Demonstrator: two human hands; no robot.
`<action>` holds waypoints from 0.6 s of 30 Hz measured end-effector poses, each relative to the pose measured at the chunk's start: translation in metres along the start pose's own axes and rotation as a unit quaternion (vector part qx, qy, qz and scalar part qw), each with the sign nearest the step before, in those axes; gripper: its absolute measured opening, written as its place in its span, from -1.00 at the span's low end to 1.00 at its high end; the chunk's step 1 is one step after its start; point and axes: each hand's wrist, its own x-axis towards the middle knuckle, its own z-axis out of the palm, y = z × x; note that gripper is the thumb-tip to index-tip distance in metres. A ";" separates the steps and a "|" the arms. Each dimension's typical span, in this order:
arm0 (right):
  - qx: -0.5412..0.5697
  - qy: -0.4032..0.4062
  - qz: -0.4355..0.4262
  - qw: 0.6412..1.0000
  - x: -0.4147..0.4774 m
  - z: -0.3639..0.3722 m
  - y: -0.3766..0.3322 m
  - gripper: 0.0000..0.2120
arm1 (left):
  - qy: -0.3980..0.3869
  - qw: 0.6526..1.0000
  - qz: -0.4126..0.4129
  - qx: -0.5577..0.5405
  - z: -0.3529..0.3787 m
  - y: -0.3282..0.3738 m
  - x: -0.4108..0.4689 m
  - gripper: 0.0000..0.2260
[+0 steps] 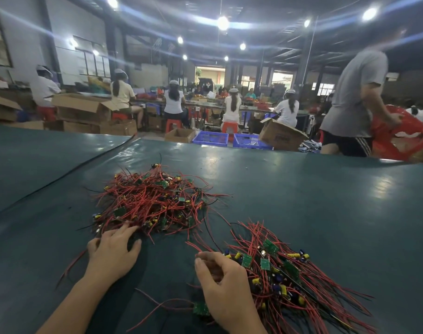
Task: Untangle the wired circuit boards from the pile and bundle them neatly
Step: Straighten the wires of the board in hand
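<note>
On the dark green table [302, 189] in front of me, a tangled pile [155, 201] of small green circuit boards with red wires sits at the centre. My view comes from the head camera, looking down over both bare hands. The left hand [114, 251] lies flat with its fingers spread and nearly straight, fingertips touching the near edge of the pile and gripping nothing. To the right, well apart from the pile, lies a looser bundle [290, 273] of boards, their red wires fanning out roughly side by side. The right hand [220, 278] rests at the bundle's left edge with its fingers curled inward; I cannot tell whether they hold any wires. One loose board [201, 308] lies just beside the right wrist. Beyond the table, seated workers [173, 100] face away, among cardboard boxes [82, 109] and blue crates [210, 138].
</note>
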 end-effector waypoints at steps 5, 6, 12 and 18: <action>-0.003 0.005 0.001 1.000 0.000 0.000 0.000 -0.92 | 0.107 0.994 0.024 -0.024 -0.009 0.007 -0.012 -0.91; -0.002 0.006 0.002 1.000 0.001 0.000 0.000 -0.91 | 0.131 0.990 0.039 -0.039 -0.010 0.011 -0.015 -0.93; 0.011 0.026 -0.016 0.999 0.000 0.001 -0.003 -0.86 | 0.218 0.912 0.251 -0.239 -0.021 0.053 -0.043 -0.91; 0.138 0.008 -0.018 0.990 -0.001 0.002 -0.017 -0.65 | 0.238 0.827 0.395 -0.322 -0.032 0.097 -0.083 -0.74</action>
